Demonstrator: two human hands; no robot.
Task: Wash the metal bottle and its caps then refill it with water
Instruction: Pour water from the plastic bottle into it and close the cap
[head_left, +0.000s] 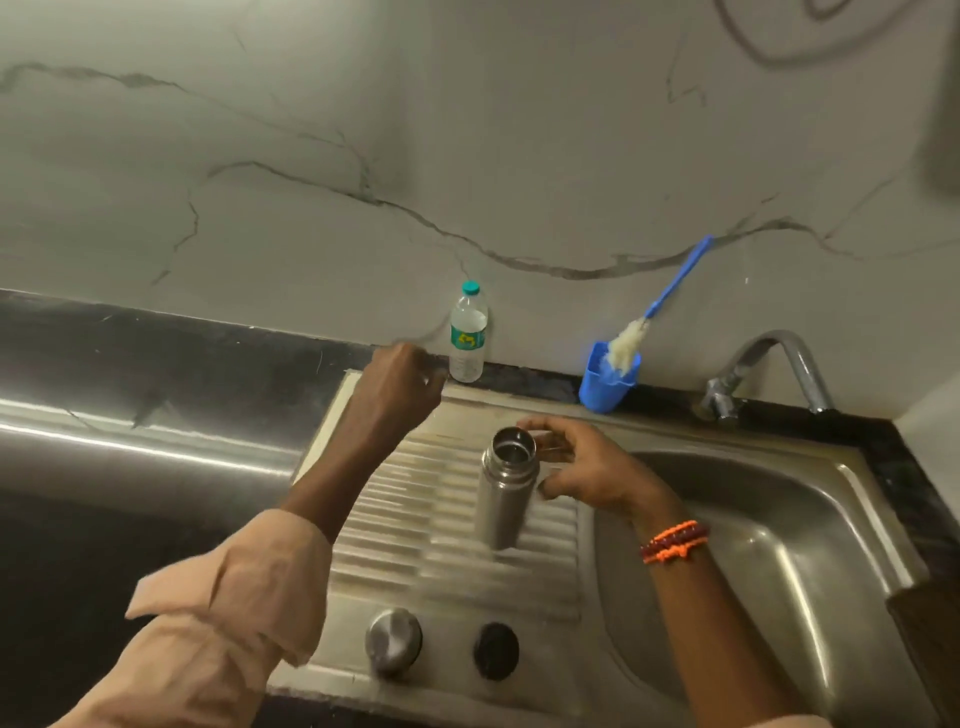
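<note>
Nearest, the two caps (393, 642) lie on the drainboard (457, 525), and the open metal bottle (505, 488) stands upright behind them. The right hand (587, 467) hovers beside its neck, fingers (540, 428) spread, holding nothing. The left hand (397, 387), loosely curled and empty, reaches toward the plastic water bottle (467, 338) on the worktop (grip its body firmly; steady the metal one before pouring).

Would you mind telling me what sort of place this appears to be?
Most likely a home kitchen: a stainless steel sink with a ribbed drainboard, a tap at a marble-patterned wall, and a bottle brush.
</note>
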